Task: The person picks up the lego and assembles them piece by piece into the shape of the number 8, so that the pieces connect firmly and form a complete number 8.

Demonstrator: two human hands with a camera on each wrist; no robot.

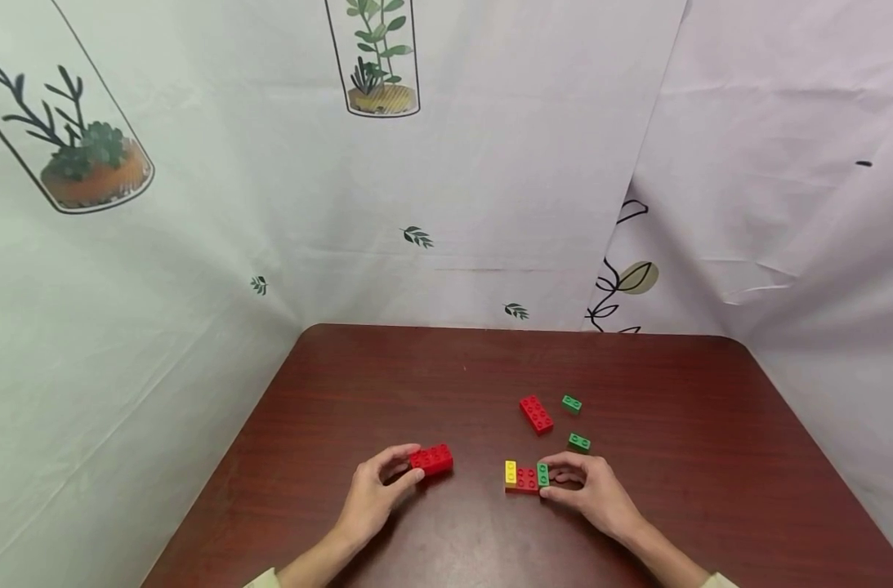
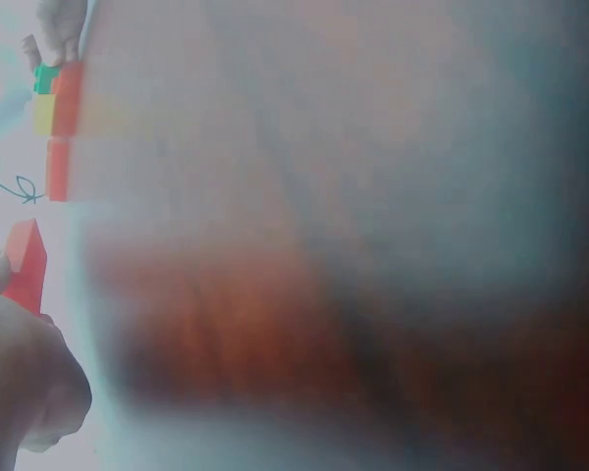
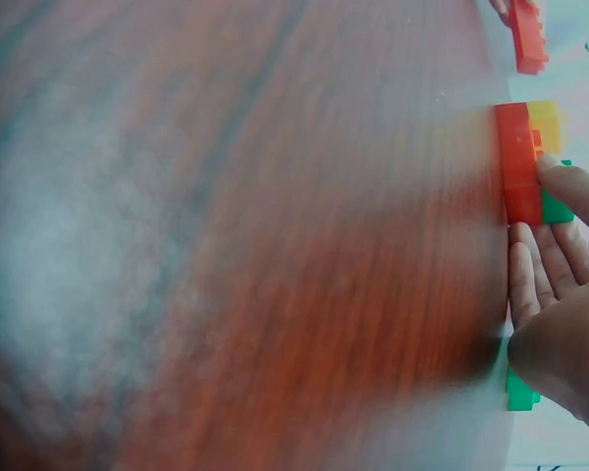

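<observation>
My left hand (image 1: 372, 490) grips a red eight-stud building brick (image 1: 432, 460) by its left end, thumb in front and fingers behind. The same red brick (image 2: 26, 265) shows tilted beyond the hand in the left wrist view. To the right, a second red brick (image 1: 526, 480) sits on the table with a yellow brick (image 1: 511, 473) on its left end. A small green brick (image 1: 542, 474) is on its right end, with bare red studs in the middle. My right hand (image 1: 589, 490) pinches the green brick between thumb and fingers.
Behind the right hand lie two loose green bricks, a nearer one (image 1: 579, 443) and a farther one (image 1: 572, 404). Left of them is another red brick (image 1: 537, 415). All are on a dark brown table (image 1: 387, 384) with white patterned cloth (image 1: 490, 204) hanging around it.
</observation>
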